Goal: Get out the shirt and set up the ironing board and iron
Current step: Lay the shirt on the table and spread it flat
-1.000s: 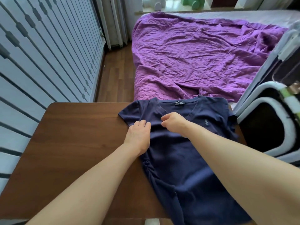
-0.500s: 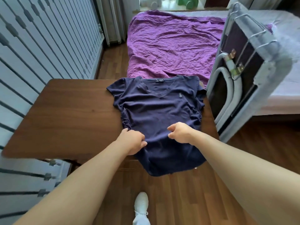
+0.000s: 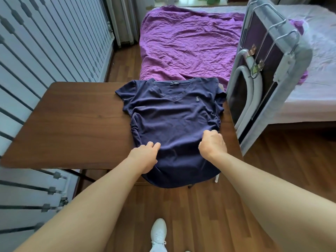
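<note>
A navy short-sleeved shirt (image 3: 172, 113) lies face up on the brown wooden table (image 3: 76, 122), its hem hanging over the near edge. My left hand (image 3: 145, 156) presses on the lower left of the shirt with fingers curled into the cloth. My right hand (image 3: 211, 142) rests on the lower right, fingers bent and pinching the fabric. A folded ironing board (image 3: 267, 70) with white legs and a metal rack leans upright against the bed, just right of the table. No iron is in sight.
A bed with a crumpled purple sheet (image 3: 187, 44) lies beyond the table. A white slatted wall or railing (image 3: 45, 42) runs along the left. Wooden floor (image 3: 190, 215) lies below, with my white shoe (image 3: 159, 235) on it.
Both hands have slid from the collar down to the hem end of the shirt, smoothing it. My head has pulled back, so the folded ironing board and floor show.
</note>
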A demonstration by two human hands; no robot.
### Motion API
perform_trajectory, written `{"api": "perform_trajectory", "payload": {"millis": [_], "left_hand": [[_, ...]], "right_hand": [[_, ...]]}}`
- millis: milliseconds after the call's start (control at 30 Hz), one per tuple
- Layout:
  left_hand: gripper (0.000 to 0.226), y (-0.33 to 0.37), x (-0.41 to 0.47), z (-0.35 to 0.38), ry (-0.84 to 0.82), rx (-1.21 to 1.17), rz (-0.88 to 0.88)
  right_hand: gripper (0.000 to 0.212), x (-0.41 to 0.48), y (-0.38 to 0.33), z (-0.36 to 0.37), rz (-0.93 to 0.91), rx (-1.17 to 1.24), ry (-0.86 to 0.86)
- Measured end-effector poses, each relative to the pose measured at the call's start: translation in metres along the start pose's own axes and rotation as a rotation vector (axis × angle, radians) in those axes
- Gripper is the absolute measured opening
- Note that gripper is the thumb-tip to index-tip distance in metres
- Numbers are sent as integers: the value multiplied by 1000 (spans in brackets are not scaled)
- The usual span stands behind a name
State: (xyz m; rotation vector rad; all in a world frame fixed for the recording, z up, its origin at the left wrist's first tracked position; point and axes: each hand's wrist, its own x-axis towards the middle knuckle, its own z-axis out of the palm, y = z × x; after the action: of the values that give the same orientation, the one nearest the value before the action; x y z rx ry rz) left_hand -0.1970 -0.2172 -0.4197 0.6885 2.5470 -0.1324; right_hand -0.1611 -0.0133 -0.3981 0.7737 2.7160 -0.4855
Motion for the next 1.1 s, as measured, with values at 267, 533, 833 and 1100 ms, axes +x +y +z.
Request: {"api": "perform_trajectory", "payload": {"millis": [267,533,833,1100], "left_hand": [[73,0,8,3,-112,27,-90],[44,6,18,-21,61,131,-26],[79,-21,51,-14,-117,-106,-82],[95,-32,73,-24,-162,-116,-103]], "right_hand": [[19,-2,43,3,25,-173,-216],[38,9,11,-9,-35,-336,-48],[63,53,-5,24,-203,-138,-245],[69,85,-6,35,-204,-148,-227]]}}
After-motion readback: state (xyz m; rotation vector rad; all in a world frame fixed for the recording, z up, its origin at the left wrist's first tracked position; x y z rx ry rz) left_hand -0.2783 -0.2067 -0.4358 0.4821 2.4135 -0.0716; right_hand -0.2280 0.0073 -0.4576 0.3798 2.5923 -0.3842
